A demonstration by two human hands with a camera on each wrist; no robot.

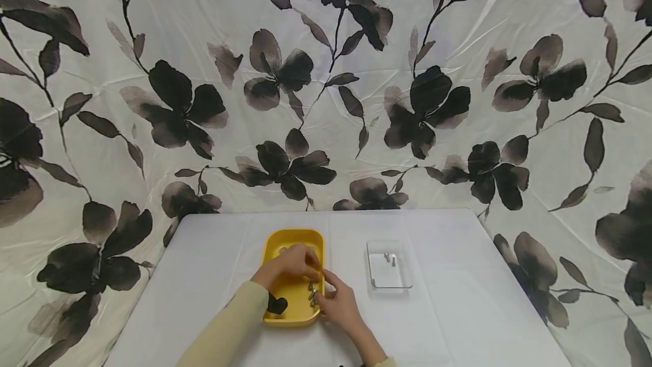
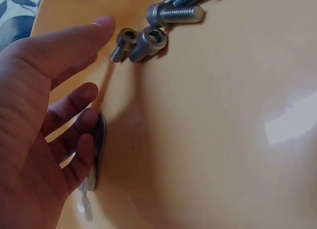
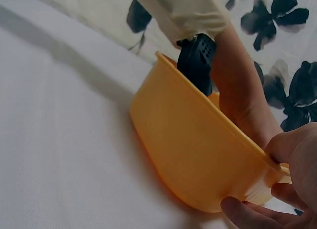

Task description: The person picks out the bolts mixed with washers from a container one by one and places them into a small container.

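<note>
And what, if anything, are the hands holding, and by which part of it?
The right hand grips the yellow tub by its rim, at right in the head view; whether the left hand holds anything cannot be told.

Metal bolts [image 2: 181,14] inside yellow tray [image 3: 178,145]

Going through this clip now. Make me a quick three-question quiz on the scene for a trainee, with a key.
1. In the head view, where does the clear tray stand relative to the yellow bin?
a) inside it
b) to its right
c) to its left

2. True or false: the right hand is over the clear tray.

3. Fill in: in the left wrist view, the two bolts nearest the left hand have ____ sockets in their heads.

Key:
1. b
2. False; it is at the yellow bin's rim.
3. hexagonal
</note>
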